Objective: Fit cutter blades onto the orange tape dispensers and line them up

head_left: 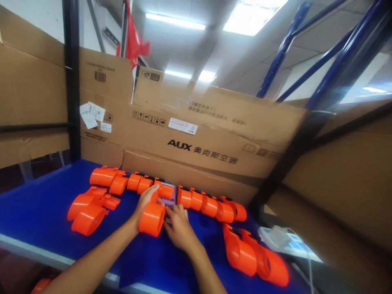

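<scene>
My left hand (142, 207) is closed around an orange plastic ring-shaped part (152, 219) with a flat tab, held above the blue table. My right hand (178, 225) is at the right side of that part, its fingers bent together near the edge. A small dark bit shows by the fingertips, too unclear to name. Just behind the hands, another orange part (165, 191) lies at a small box with a pale edge (172, 197). More orange ring parts (196, 200) stand in a row at the back, several with black strips on top.
Loose orange parts (88, 219) lie on the left of the blue table (27, 212); others (245, 257) lie at the right. A cardboard panel (208, 134) walls the back. Dark rack posts (72, 81) rise at both sides. A white object with a cable (278, 236) sits right.
</scene>
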The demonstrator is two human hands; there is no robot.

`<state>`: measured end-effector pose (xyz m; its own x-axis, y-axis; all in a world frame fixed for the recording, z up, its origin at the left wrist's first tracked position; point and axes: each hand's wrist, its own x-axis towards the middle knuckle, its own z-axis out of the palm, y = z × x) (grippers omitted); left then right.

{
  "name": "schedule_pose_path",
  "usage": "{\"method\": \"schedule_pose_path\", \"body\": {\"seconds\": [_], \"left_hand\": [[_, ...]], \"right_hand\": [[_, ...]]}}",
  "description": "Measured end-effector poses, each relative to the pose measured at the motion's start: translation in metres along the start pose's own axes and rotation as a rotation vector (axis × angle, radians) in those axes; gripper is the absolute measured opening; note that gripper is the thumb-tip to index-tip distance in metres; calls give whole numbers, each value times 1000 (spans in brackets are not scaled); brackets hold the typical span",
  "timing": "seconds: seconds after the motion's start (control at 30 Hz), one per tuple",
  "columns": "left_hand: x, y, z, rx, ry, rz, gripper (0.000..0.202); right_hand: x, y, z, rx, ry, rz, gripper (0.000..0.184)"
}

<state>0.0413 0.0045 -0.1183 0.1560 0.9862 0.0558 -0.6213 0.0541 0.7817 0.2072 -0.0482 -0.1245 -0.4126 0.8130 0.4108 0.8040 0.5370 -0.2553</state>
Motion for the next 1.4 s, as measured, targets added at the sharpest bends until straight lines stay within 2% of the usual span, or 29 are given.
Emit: {"method": "schedule_pose_path", "body": {"seconds": [0.1, 0.17, 0.33, 0.37, 0.43, 0.57, 0.63, 0.87, 1.07, 1.23, 1.33, 1.4], "left_hand": [[-2, 0, 2, 45, 29, 42, 41], [-6, 0, 6, 70, 15, 50, 43], [-14, -2, 15, 88, -5, 33, 66], [-15, -2, 16, 108, -14, 31, 68], [-17, -3, 17, 158, -52, 31, 70], [-20, -3, 19, 221, -142, 32, 62], [-20, -3, 19, 231, -156, 26, 60], [-20, -5, 18, 251, -226, 16, 54], [-22, -5, 20, 237, -308, 31, 59], [-18, -8, 16, 221, -239, 24, 59], [-16, -8, 13, 232, -161, 29, 56], [-16, -7, 13, 228, -129, 27, 55]], "right_hand": [[0, 6, -5, 54, 83, 44, 15], [1, 14, -10, 116, 183, 98, 17], [3, 27, -26, 256, 636, 232, 31], [3, 26, -29, 272, 702, 238, 32], [3, 23, -33, 284, 754, 204, 34], [2, 13, -38, 238, 686, 22, 29], [1, 9, -38, 224, 657, -24, 28], [1, 4, -38, 242, 613, -44, 28], [1, 5, -33, 244, 622, -13, 30], [1, 7, -36, 267, 536, -40, 33], [-2, 14, -42, 262, 506, 35, 35], [-6, 22, -47, 163, 519, 220, 36]]}}
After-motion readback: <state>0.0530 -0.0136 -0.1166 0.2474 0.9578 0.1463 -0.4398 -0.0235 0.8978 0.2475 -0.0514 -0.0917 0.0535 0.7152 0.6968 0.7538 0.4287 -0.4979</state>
